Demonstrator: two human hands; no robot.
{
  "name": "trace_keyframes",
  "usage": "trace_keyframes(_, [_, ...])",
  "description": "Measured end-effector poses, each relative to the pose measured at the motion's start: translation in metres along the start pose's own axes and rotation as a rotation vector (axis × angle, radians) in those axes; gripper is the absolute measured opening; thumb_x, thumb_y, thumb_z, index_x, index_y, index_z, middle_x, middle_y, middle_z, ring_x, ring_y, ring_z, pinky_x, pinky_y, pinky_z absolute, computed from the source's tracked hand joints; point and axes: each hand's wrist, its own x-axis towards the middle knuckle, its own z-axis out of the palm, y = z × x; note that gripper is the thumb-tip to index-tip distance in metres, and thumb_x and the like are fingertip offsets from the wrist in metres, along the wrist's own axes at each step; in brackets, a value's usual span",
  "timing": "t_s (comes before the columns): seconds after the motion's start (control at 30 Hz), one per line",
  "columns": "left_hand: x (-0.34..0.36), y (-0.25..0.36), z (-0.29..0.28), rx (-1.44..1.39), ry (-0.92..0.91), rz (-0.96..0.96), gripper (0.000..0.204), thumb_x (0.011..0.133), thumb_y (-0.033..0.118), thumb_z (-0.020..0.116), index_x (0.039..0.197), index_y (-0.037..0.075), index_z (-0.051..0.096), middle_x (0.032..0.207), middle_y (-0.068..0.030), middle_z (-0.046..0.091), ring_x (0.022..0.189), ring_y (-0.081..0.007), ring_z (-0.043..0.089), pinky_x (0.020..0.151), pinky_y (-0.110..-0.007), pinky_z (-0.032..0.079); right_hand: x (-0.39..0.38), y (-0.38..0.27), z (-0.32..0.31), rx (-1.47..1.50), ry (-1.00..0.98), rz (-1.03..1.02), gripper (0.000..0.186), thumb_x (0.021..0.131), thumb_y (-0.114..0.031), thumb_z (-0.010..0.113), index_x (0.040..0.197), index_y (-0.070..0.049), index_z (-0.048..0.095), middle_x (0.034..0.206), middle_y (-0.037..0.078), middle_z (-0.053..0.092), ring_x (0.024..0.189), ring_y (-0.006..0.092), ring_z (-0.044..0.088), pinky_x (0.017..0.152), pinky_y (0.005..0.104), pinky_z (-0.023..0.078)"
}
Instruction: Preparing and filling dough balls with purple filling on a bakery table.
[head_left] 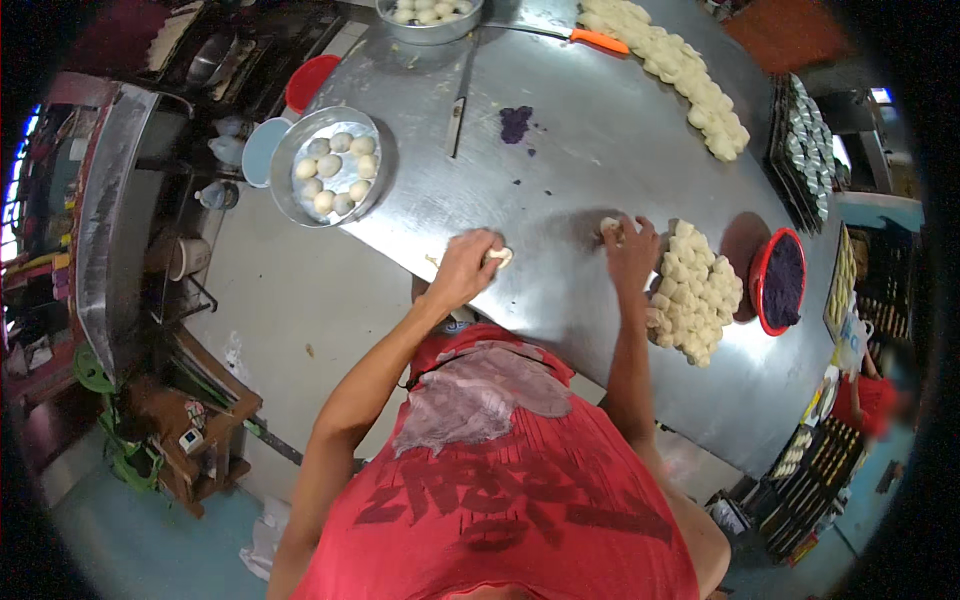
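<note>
My left hand (468, 270) rests near the table's front edge, its fingers curled around a small piece of pale dough (503, 257). Farther right, my right hand (633, 255) pinches another dough piece (610, 228) just over the metal table (570, 290). Beside that hand lies a cluster of pale dough lumps (695, 295), touching one another. A red bowl (757, 300) of purple filling (785, 280) stands right of the cluster. On the left, a round metal pan (283, 182) holds several round dough balls, some greyish. Purple filling crumbs (515, 123) are scattered mid-table.
An orange-handled knife (600, 41) lies at the back beside a long strip of dough lumps (690, 85). A flat metal blade (456, 125) and a second metal pan (430, 32) are back left. Stacked trays (800, 150) stand right; another person's red sleeve (868, 402) shows far right.
</note>
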Motion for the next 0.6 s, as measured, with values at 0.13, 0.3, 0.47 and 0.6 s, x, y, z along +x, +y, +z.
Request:
trace_keyframes(0.13, [0.018, 0.003, -0.027, -0.261, 0.424, -0.201, 0.029, 0.084, 0.009, 0.075, 0.11, 0.003, 0.065, 0.103, -0.0178, 0.063, 0.094, -0.0361, 0.062, 0.092, -0.043, 0.048, 0.018, 0.002, -0.006, 0.305, -0.175, 0.107, 0.028, 0.091, -0.026, 0.07, 0.112, -0.007, 0.073, 0.12, 0.019, 0.065, 0.117, 0.0351, 0.057, 0.097, 0.0447, 0.048])
trace_keyframes(0.3, [0.03, 0.004, -0.064, -0.164, 0.397, -0.134, 0.037, 0.093, 0.021, 0.073, 0.124, 0.002, 0.064, 0.111, -0.0127, 0.063, 0.101, -0.0268, 0.06, 0.09, -0.037, 0.048, 0.008, -0.104, 0.0, 1.088, -0.355, 0.033, 0.026, 0.097, -0.018, 0.065, 0.119, -0.006, 0.072, 0.106, 0.013, 0.076, 0.091, 0.0187, 0.071, 0.082, 0.0336, 0.054])
trace_keyframes(0.47, [0.023, 0.005, -0.069, -0.836, 0.257, -0.565, 0.028, 0.098, 0.025, 0.07, 0.112, 0.001, 0.072, 0.076, 0.0008, 0.063, 0.064, -0.005, 0.053, 0.055, -0.022, 0.04, 0.027, -0.18, -0.01, 1.033, -0.586, -0.109, 0.029, 0.097, -0.014, 0.062, 0.124, -0.006, 0.07, 0.112, 0.019, 0.073, 0.101, 0.0312, 0.071, 0.089, 0.037, 0.054])
trace_keyframes(0.6, [0.022, -0.012, -0.09, -0.879, 0.615, -0.537, 0.02, 0.1, 0.018, 0.067, 0.107, 0.0, 0.072, 0.085, 0.0002, 0.068, 0.075, -0.0052, 0.059, 0.066, -0.021, 0.045, 0.097, -0.158, 0.033, 0.555, -0.264, -0.124, 0.029, 0.095, -0.014, 0.064, 0.122, -0.003, 0.07, 0.111, 0.018, 0.071, 0.103, 0.0344, 0.067, 0.09, 0.0398, 0.053])
